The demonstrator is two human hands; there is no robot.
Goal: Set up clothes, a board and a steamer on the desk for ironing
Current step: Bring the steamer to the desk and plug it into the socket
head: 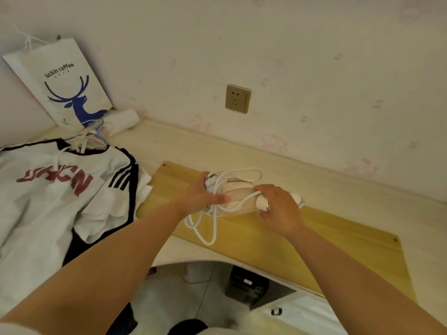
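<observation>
While on board point(278, 240) | steamer point(238, 198): pale pink-white | cord point(205, 228): white, loose loops

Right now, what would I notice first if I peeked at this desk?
Probably the two hands in the middle: the left hand grips a tangled white cord, and the right hand holds the steamer on the yellow board. To the left lies a white shirt with red letters, and behind it a paper bag with a blue deer leans on the wall.
</observation>
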